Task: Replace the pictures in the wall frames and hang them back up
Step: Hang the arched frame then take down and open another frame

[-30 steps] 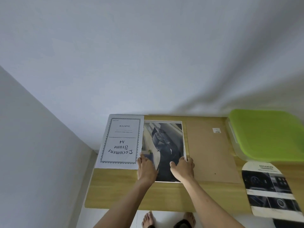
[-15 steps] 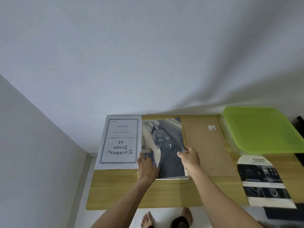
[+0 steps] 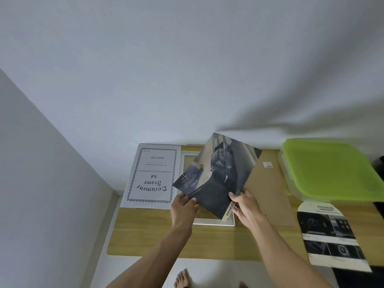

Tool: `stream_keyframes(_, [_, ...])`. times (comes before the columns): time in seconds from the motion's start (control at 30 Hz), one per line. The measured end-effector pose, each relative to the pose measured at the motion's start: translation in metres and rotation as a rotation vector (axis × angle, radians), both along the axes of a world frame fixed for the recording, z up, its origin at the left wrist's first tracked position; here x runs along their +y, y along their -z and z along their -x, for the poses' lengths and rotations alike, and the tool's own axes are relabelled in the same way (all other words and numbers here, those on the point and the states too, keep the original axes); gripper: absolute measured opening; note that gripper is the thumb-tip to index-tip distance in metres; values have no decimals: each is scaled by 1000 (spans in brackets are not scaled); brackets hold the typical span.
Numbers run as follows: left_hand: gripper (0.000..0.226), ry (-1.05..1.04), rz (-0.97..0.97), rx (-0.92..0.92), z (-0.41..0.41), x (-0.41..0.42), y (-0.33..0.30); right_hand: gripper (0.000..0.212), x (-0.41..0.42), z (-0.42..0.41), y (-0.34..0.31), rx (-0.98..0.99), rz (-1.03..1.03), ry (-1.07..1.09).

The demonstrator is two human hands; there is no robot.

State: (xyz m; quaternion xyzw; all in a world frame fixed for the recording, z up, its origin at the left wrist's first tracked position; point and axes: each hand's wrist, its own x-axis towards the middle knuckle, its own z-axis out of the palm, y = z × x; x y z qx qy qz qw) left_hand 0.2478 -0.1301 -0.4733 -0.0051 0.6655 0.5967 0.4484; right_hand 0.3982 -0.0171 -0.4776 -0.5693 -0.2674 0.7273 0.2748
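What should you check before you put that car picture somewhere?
1. Car picture held by both hands: ok, left hand and right hand grip its near edge.
2. Picture lifted clear of the white frame: ok.
3. Frame opening free: ok.
4. Brown backing board within reach: ok, lying right of the frame.
5. Document Frame sheet out of the way: not ok, it overlaps the frame's left edge.

The picture [image 3: 223,179] is showing dark grey and navy tones with pale beige streaks. The frame [image 3: 214,222] is looking white. The sheet [image 3: 153,175] is wearing a black ornate border on white. The lid [image 3: 330,167] is glowing lime green; the table [image 3: 145,231] is showing light wood grain.
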Motion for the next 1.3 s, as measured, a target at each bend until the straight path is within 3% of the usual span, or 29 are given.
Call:
stream_keyframes(0.13, [29,23,-24,75,2,3,-7,37,7,-23,-4,44,22,-96])
stream_keyframes(0.3, [27,152,46,238,7,3,-9,28,35,-83,-16,137,3,16])
stream_keyframes(0.53, [29,352,110,365,-56,11,-10,38,71,-214,-20,-196,-124,-151])
stream_keyframes(0.77, [32,497,115,310,-165,42,15,32,78,-341,-4,-488,-169,-400])
stream_keyframes(1.03, [31,596,129,264,-264,89,35,42,90,-453,19,-668,-99,-385])
stream_keyframes(1.3, [41,664,119,263,-326,139,41,44,115,-497,23,-846,-133,-334])
